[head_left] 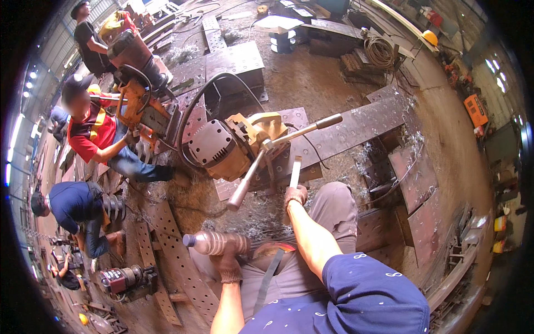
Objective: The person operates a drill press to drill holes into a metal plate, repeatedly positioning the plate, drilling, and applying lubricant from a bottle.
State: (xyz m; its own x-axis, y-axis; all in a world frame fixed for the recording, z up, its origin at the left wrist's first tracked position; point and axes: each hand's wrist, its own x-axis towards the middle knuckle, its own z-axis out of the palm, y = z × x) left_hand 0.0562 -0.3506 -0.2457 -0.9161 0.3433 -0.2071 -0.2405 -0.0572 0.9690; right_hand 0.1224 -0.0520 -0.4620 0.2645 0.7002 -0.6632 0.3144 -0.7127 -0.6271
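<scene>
- Near the lower middle of the head view, the gloved left hand (228,266) is closed round one clear plastic bottle with a dark cap (214,243), held lying sideways above the lap, cap end pointing left.
- Just right of it and higher, the gloved right hand (295,196) is clamped on one pale flat handle (295,171) that rises toward the drill; the two hands are well apart.
- One yellow-and-grey magnetic drill machine (233,146) sits on the long perforated steel plate (356,129), close in front of the right hand.
- Two long metal feed levers with dark grips (253,173) cross at the drill's side, one running down-left, one up-right.
- One black cable (207,92) arcs from the drill's back over a dark punched steel box (236,64).
- Silvery metal swarf (364,156) lies heaped along the plate's near edge.
- Three other people crouch at the left: one person in a red and yellow shirt (92,133) at a second orange drill (133,100), one person in a dark blue shirt (75,206), one person in black (86,36) at the top left corner.
- One orange box-shaped machine (475,109) stands at the right edge of the floor, and one yellow hard hat (429,37) lies near the top right.
</scene>
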